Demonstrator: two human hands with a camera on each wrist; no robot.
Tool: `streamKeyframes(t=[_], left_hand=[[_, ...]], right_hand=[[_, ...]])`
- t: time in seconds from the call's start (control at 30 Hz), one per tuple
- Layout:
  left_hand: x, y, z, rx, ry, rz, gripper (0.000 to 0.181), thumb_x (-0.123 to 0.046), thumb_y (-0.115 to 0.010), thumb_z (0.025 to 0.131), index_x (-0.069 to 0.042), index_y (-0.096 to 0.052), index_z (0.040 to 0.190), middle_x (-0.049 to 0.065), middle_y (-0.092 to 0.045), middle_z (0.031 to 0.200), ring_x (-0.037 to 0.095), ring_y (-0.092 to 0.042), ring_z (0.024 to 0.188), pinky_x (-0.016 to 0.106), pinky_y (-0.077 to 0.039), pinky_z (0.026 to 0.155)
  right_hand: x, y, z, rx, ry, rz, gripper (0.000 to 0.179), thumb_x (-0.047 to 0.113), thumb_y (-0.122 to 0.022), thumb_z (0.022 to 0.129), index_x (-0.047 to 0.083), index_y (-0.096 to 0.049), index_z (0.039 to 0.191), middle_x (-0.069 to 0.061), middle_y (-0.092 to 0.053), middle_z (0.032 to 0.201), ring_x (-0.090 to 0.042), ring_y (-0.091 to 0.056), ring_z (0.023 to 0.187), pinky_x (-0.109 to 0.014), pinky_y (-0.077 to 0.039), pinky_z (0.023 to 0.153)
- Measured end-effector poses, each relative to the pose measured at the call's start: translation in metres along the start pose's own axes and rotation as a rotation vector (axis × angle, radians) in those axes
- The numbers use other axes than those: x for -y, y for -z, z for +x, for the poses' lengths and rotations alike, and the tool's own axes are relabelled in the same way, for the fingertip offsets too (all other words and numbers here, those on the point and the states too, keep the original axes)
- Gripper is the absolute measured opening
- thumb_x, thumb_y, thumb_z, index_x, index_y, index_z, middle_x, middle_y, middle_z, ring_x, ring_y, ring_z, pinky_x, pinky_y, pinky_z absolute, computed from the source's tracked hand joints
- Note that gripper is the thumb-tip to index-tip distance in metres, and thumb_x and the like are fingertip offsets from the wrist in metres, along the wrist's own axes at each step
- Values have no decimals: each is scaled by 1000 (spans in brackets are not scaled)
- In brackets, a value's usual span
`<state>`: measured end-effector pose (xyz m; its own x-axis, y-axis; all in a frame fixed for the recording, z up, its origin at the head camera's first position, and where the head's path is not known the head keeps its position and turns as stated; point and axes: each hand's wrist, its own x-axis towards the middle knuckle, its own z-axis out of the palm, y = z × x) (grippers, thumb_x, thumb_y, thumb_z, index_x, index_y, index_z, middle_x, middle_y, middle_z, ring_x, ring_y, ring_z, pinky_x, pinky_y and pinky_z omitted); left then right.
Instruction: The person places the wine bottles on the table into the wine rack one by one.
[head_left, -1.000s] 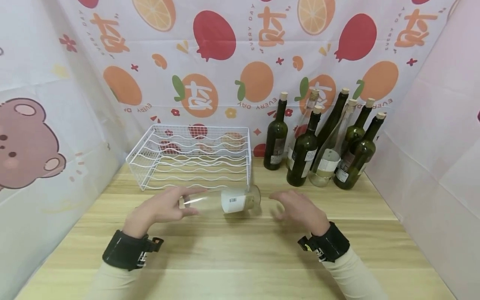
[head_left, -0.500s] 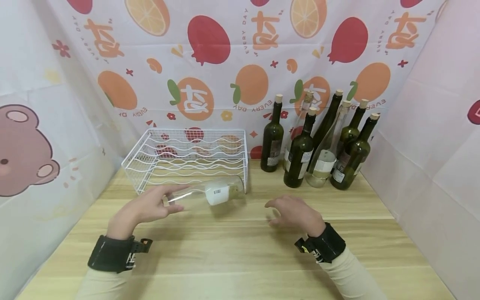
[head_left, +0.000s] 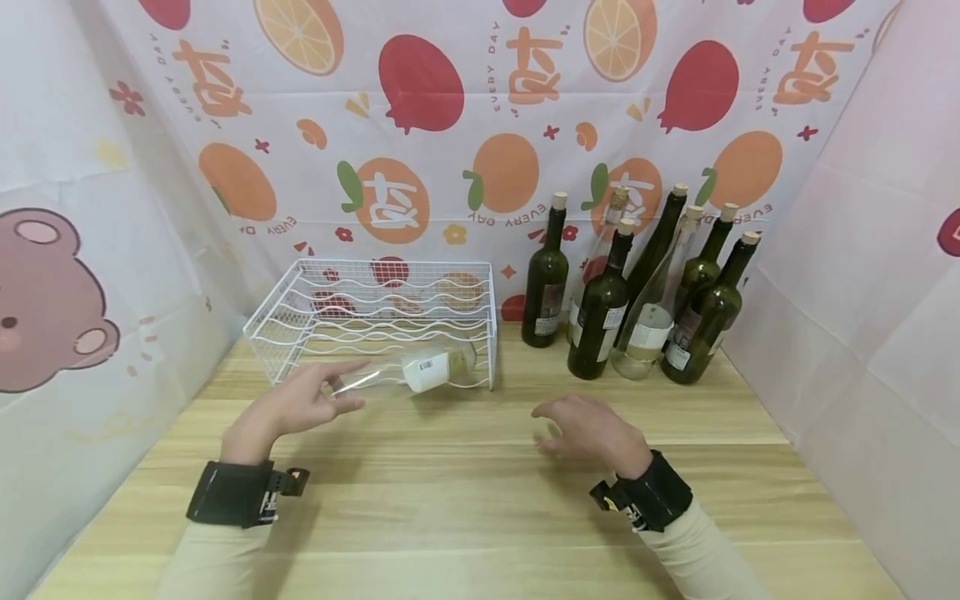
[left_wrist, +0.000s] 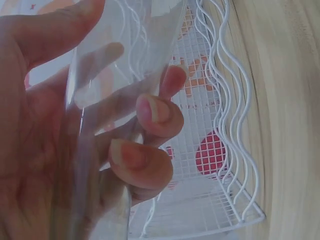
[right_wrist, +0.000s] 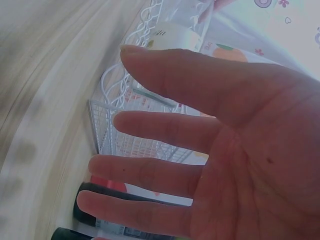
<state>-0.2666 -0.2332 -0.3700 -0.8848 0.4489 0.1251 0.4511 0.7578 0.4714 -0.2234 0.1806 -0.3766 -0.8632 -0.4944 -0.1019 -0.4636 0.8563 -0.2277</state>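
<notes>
My left hand (head_left: 296, 407) grips a clear glass bottle (head_left: 427, 372) by its narrow end, the bottle lying nearly level with its base to the right. A white label shows near the base. In the left wrist view the fingers (left_wrist: 145, 165) curl round the transparent glass. The bottle overlaps the front of a white wire rack (head_left: 491, 350), which has several wavy rails. My right hand (head_left: 592, 432) hovers over the table to the right, fingers spread and holding nothing; its palm (right_wrist: 260, 165) faces the right wrist camera.
Several corked bottles stand upright at the back right, among them a dark green bottle (head_left: 545, 283) nearest the rack and a clear bottle (head_left: 651, 333). A fruit-print cloth (head_left: 450, 192) hangs behind the wooden table (head_left: 465, 500), with pale cloth on both sides.
My left hand has carried the clear bottle left and back, from in front of the rack to over its front edge. My right hand has stayed nearly in place.
</notes>
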Motion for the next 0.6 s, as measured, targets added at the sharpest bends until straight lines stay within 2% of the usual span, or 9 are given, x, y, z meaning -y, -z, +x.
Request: streamKeyframes(t=[0.17, 0.43, 0.6], left_hand=[[5, -1, 5, -2, 42, -4, 64, -30, -71, 90, -12, -47, 147, 6, -65, 88, 13, -46, 52, 31, -41, 55], [15, -2, 9, -12, 66, -4, 66, -30, -70, 91, -10, -45, 148, 10, -66, 91, 15, -46, 54, 32, -41, 56], [24, -5, 9, -27, 80, 8, 68, -31, -71, 90, -10, -44, 148, 8, -66, 87, 15, -48, 55, 32, -42, 57]], right_hand=[[0, 0, 0, -2, 6, 4, 46, 32, -71, 89, 11, -64, 130, -6, -67, 127, -27, -62, 117, -46, -48, 98], [0, 1, -4, -13, 39, 26, 45, 29, -75, 87, 8, -65, 126, -11, -69, 120, -26, -66, 105, -46, -52, 90], [-1, 0, -4, -5, 24, 33, 45, 29, -74, 87, 8, -65, 126, -11, -69, 120, -27, -65, 107, -47, -51, 91]])
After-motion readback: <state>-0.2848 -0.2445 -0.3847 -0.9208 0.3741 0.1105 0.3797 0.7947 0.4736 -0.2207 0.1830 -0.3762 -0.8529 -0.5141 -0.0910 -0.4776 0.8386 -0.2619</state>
